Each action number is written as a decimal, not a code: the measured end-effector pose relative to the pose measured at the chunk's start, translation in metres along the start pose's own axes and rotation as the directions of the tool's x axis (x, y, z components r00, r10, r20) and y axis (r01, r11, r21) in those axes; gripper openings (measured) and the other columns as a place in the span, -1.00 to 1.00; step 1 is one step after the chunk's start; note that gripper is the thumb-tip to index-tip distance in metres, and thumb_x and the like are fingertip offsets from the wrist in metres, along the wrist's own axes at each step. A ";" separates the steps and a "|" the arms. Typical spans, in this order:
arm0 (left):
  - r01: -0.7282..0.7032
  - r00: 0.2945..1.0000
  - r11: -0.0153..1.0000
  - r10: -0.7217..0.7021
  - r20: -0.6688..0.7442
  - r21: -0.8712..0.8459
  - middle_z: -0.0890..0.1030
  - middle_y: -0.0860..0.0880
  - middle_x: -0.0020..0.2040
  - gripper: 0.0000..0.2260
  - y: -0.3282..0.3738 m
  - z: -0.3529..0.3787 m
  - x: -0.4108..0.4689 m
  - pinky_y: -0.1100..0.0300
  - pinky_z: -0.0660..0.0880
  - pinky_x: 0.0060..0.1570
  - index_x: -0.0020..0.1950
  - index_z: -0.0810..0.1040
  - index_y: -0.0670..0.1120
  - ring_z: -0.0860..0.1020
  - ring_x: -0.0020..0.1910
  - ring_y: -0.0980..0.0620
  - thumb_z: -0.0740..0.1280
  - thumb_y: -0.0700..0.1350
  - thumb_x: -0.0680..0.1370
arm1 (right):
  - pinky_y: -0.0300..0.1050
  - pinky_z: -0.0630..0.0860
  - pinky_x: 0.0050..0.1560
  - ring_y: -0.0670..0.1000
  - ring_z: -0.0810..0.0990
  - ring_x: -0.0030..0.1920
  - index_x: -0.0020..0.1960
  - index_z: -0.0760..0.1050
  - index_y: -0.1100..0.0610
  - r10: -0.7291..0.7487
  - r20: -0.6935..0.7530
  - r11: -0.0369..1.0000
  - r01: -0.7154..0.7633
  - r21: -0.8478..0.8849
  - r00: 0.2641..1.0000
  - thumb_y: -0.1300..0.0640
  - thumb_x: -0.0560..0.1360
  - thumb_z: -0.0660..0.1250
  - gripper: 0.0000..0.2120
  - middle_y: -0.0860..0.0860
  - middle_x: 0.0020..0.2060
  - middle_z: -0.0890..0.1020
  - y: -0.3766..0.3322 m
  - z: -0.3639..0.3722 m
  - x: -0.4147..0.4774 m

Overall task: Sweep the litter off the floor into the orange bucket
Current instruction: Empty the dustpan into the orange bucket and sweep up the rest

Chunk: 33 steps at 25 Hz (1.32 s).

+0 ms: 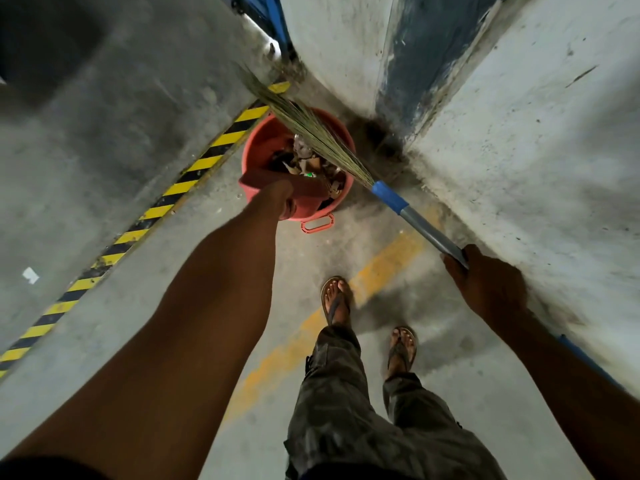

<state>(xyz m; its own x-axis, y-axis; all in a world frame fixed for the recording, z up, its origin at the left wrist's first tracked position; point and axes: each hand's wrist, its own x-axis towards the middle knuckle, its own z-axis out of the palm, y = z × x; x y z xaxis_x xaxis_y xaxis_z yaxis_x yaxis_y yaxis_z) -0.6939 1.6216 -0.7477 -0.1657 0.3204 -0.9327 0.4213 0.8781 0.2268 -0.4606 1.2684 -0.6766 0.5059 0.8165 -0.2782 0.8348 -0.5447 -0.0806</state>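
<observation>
1. Grips reddish-brown flat sheet in left hand, at orange bucket near rim.
2. Clamps broom by handle in right hand, bristles over bucket.
3. Notes litter inside bucket, standing on floor.

Bucket mid-frame, litter inside; sheet in my left hand over its near rim; broom crosses above toward my right hand.

There were 1 orange bucket, 1 broom, 1 reddish scoop, 2 sandals and 2 hands: left hand, right hand.
</observation>
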 end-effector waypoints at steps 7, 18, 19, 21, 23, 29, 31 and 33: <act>-0.073 0.997 0.989 0.071 -0.024 -0.126 0.38 0.00 -0.30 -0.77 -0.056 -0.023 -0.054 0.46 0.26 -0.65 -0.18 0.37 -0.04 0.36 -0.44 0.13 0.23 -0.14 0.67 | -0.19 0.36 -0.50 0.05 0.38 -0.58 -0.04 0.50 0.12 -0.058 -0.061 0.996 0.062 0.070 0.996 -0.27 0.66 0.12 -0.53 -0.04 -0.50 0.43 0.007 -0.015 -0.048; -0.376 0.927 0.896 0.363 -0.096 -0.235 0.38 -0.04 -0.42 -0.74 -0.245 -0.039 -0.197 0.40 0.20 -0.61 -0.24 0.43 -0.07 0.30 -0.68 0.13 0.29 -0.05 0.64 | 0.01 0.49 -0.25 0.14 0.54 -0.29 -0.18 0.43 0.07 -0.004 0.119 0.953 -0.032 0.302 0.993 -0.35 0.61 0.15 -0.50 0.06 -0.30 0.56 0.055 -0.057 -0.185; -0.391 0.920 0.885 0.380 -0.094 -0.252 0.38 -0.04 -0.43 -0.71 -0.263 -0.040 -0.205 0.39 0.20 -0.60 -0.27 0.42 -0.08 0.30 -0.67 0.12 0.30 -0.05 0.63 | 0.01 0.48 -0.29 0.13 0.55 -0.32 -0.22 0.41 0.07 -0.002 0.139 0.943 -0.045 0.329 0.990 -0.35 0.60 0.15 -0.49 0.07 -0.32 0.55 0.060 -0.059 -0.202; -0.430 0.902 0.853 0.417 -0.107 -0.295 0.39 -0.04 -0.42 -0.70 -0.296 -0.040 -0.217 0.37 0.21 -0.60 -0.28 0.43 -0.10 0.31 -0.64 0.12 0.33 -0.03 0.62 | 0.08 0.51 -0.33 0.18 0.57 -0.36 -0.24 0.44 0.14 0.017 0.193 0.914 -0.094 0.394 0.981 -0.35 0.60 0.16 -0.43 0.14 -0.35 0.56 0.067 -0.060 -0.237; -0.461 0.886 0.831 0.448 -0.117 -0.310 0.42 -0.04 -0.41 -0.70 -0.327 -0.038 -0.224 0.34 0.22 -0.60 -0.28 0.45 -0.12 0.33 -0.61 0.10 0.35 -0.03 0.61 | 0.12 0.56 -0.36 0.24 0.60 -0.36 -0.20 0.48 0.23 0.060 0.215 0.883 -0.152 0.444 0.975 -0.35 0.61 0.18 -0.38 0.21 -0.34 0.59 0.071 -0.053 -0.279; -0.514 0.850 0.824 0.526 -0.014 -0.237 0.43 -0.04 -0.46 -0.66 -0.424 -0.036 -0.241 0.32 0.24 -0.56 -0.28 0.49 -0.14 0.35 -0.61 0.07 0.38 0.01 0.62 | 0.17 0.62 -0.32 0.20 0.62 -0.38 -0.20 0.53 0.19 0.251 0.190 0.791 -0.315 0.525 0.949 -0.39 0.58 0.20 -0.38 0.18 -0.35 0.63 0.053 -0.011 -0.427; -0.531 0.836 0.819 0.548 0.020 -0.218 0.42 -0.03 -0.48 -0.65 -0.459 -0.039 -0.257 0.30 0.24 -0.54 -0.29 0.49 -0.14 0.35 -0.59 0.06 0.38 0.01 0.62 | 0.14 0.63 -0.35 0.17 0.62 -0.42 -0.18 0.55 0.18 0.304 0.224 0.744 -0.378 0.552 0.926 -0.41 0.56 0.20 -0.36 0.16 -0.36 0.64 0.046 0.003 -0.474; -0.554 0.819 0.814 0.571 0.063 -0.174 0.42 -0.02 -0.50 -0.63 -0.496 -0.040 -0.270 0.27 0.25 -0.53 -0.31 0.49 -0.14 0.37 -0.59 0.05 0.39 0.03 0.62 | 0.04 0.60 -0.41 0.11 0.58 -0.47 -0.16 0.55 0.18 0.364 0.256 0.671 -0.443 0.594 0.895 -0.43 0.54 0.21 -0.36 0.15 -0.36 0.64 0.041 0.018 -0.520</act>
<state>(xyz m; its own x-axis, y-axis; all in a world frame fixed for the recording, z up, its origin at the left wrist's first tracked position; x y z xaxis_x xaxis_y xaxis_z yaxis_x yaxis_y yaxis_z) -0.8937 1.1137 -0.5969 0.1607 0.7410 -0.6520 0.2799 0.5992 0.7500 -0.6933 0.8177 -0.5520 0.7012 0.4836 -0.5238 0.2070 -0.8412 -0.4996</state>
